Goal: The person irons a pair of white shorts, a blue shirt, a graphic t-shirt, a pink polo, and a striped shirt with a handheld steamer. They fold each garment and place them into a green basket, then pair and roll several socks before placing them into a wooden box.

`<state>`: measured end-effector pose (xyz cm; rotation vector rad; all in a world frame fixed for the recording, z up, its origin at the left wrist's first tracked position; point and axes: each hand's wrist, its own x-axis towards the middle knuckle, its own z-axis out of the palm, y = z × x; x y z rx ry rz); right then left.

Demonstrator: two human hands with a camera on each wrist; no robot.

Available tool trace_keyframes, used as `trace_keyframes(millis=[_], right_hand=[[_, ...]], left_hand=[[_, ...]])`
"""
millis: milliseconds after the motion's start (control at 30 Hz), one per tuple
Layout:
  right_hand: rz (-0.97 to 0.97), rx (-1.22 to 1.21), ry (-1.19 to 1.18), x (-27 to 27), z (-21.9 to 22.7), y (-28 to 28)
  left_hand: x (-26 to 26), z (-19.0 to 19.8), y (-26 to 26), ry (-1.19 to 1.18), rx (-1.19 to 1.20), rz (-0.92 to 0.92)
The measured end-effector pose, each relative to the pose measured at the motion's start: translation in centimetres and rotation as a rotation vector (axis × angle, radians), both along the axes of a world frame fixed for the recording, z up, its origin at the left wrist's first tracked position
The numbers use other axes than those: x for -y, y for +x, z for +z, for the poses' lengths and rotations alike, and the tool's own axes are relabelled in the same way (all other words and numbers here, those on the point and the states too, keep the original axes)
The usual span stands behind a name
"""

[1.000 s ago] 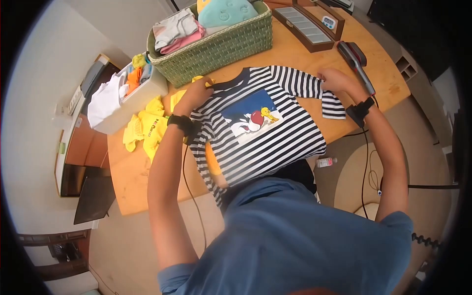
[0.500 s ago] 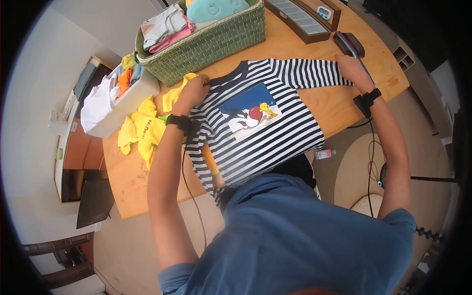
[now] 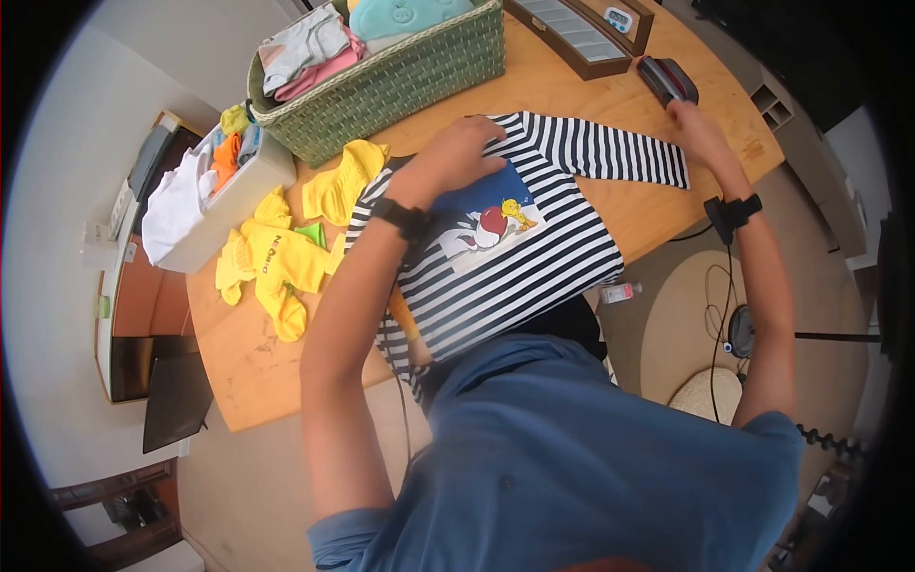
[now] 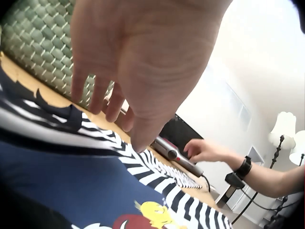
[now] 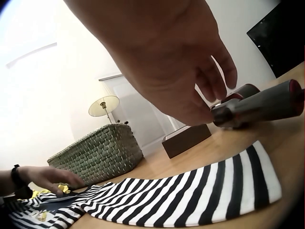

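A black-and-white striped long-sleeved shirt (image 3: 562, 262) with a cartoon print lies front up on the table, its right-hand sleeve (image 5: 190, 193) stretched out straight. Over the neckline and upper print is my left hand (image 3: 462, 154), fingers extended and holding nothing; its palm faces the cloth in the left wrist view. My right hand (image 3: 699, 135) is beyond the cuff, at the grey and dark red handheld garment steamer (image 5: 267, 106). In the right wrist view its fingers are loosely bent and spread, thumb close to the steamer's handle, not wrapped round it.
A green woven basket (image 3: 400, 107) of folded clothes stands at the back. Left of it is a white bin (image 3: 229, 205) with clothes, and yellow garments (image 3: 281, 257) lie in front. A brown compartment box (image 3: 581, 43) with a small timer (image 3: 618, 20) sits at the back right.
My right hand drew the sleeve out straight, let go of the cuff and moved to the steamer. My left hand left the shirt's left shoulder and moved right over the neckline.
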<state>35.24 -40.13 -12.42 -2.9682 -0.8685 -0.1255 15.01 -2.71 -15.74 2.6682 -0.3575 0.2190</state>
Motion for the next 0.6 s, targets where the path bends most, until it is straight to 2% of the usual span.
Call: trace_keyframes(millis=[33,133,300,433,533,600], right_hand=[[-0.004,0.066,0.084,0.0,0.6,-0.7],[-0.120,0.175,0.053,2.9,-1.6,1.2],[-0.192,-0.027,0.205,5.0,-5.9,3.7],[-0.142,-0.112,0.373,5.7,-5.4,5.0],[-0.195,-0.478,0.638,4.2,-0.9,-1.8],[-0.146,-0.645,0.754,3.4,0.9,-5.8]], left_hand=[[0.4,-1.0,0.2,0.013,0.034,-0.038],[0.6,-3.2,0.8,0.098,-0.018,-0.023],[-0.1,-5.5,0.8,0.007,0.008,0.033],[-0.7,-6.6,0.9,-0.036,0.038,0.045],[-0.6,-6.7,0.5,-0.089,0.057,0.057],[-0.5,-6.7,0.5,-0.097,0.040,0.067]])
